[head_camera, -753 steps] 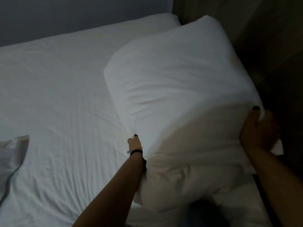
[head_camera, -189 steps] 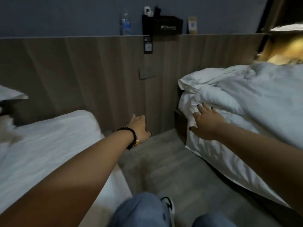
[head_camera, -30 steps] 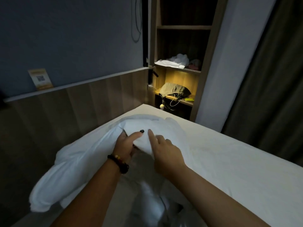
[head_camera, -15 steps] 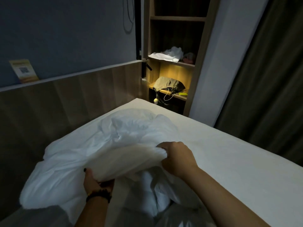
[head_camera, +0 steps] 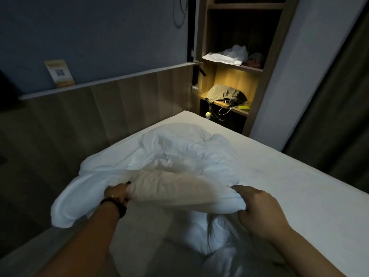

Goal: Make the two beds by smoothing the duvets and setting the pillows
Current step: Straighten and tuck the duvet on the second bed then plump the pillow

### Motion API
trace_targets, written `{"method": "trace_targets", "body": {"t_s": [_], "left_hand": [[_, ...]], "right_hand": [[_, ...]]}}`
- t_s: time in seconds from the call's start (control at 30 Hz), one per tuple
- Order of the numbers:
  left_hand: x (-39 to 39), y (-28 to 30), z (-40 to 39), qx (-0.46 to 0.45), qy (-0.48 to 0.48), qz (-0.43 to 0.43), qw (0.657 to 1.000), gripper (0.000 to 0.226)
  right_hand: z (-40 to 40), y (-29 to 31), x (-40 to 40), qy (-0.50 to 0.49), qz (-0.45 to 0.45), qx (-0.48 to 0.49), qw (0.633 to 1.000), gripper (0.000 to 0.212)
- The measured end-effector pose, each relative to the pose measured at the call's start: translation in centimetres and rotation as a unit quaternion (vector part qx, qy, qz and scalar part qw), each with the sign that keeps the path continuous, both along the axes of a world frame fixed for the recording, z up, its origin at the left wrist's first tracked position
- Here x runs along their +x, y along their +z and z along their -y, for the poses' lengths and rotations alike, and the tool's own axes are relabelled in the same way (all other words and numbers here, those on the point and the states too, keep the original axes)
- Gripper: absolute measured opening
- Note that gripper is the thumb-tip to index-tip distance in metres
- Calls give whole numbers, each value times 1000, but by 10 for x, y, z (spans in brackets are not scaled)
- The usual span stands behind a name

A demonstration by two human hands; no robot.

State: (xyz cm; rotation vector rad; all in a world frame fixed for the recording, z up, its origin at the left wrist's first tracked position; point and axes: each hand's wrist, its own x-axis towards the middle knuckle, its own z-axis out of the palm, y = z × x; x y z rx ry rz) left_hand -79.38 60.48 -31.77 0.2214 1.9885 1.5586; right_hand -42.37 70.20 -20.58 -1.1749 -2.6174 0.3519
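Both hands grip bunched white duvet [head_camera: 179,156] along 1 folded edge, left hand [head_camera: 116,193] and right hand [head_camera: 257,206] set well apart, likely to lift and spread it flat; duvet heaped at near-left corner of bed [head_camera: 289,176], mattress beyond bare; half a second ago hands sat closer together, left lower under fold; lit shelf [head_camera: 225,104] behind

Person's body, head view: 2 bare forearms, no sleeves visible. Left hand [head_camera: 116,193] shows dark nail polish; dark beaded bracelet [head_camera: 115,205] on left wrist. Right hand [head_camera: 257,208] unadorned.
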Motion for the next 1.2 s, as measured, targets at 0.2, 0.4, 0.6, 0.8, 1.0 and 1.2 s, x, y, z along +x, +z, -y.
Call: {"method": "trace_targets", "body": {"t_s": [0.2,0.4,0.6,0.8,1.0,1.2], "left_hand": [[63,57,-24,31,-100,-132,986,37],[147,115,-44,94,-261,-264,924,19],[179,105,-33,153,-378,-223,885,15],[162,51,18,175,-254,-102,946,27],[184,-13,55,-101,-207,-302,925,137],[175,-63,91,-183,-231,-129,947,64]], "right_hand": [[6,3,-20,63,177,-79,979,102],[26,-27,-86,-16,-90,-77,993,97],[-12,-12,-38,-218,-263,-77,937,23],[4,-25,-18,-211,-242,-100,942,27],[7,-28,-14,-243,-243,-115,932,23],[11,-33,12,-159,-196,-142,957,25]]}}
